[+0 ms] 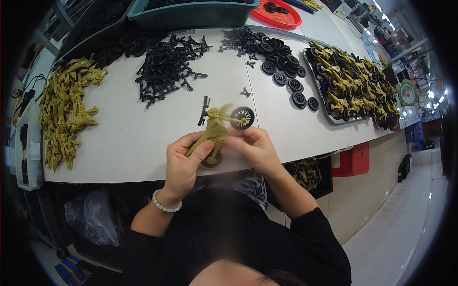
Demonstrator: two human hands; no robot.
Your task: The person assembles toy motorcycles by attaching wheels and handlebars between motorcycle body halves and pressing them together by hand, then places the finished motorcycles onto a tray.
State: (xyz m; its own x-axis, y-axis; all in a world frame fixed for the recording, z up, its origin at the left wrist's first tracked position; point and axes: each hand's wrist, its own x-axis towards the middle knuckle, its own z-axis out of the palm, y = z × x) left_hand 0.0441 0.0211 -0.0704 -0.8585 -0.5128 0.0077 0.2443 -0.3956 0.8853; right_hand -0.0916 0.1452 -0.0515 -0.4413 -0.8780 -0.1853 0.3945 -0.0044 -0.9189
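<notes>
Near the front edge of the table, my left hand (182, 159) is closed around a mustard-yellow toy motorcycle (216, 127), thumb laid across its body. A black handlebar (204, 108) sticks up at the toy's left side, and a black spoked wheel (242, 117) sits at the end of its fork on the right. My right hand (259, 150) is closed against the toy's right side, just below that wheel; its thumb and fingertips are slightly blurred. A dark round shape shows faintly under the toy's lower end, partly hidden by my hands.
Yellow body parts (69, 112) lie heaped at left, black handlebars (167, 66) at centre, loose black wheels (281, 62) farther right. A metal tray (329, 117) carries several assembled toys. A teal bin (191, 18) and a red tray (291, 23) stand at the back.
</notes>
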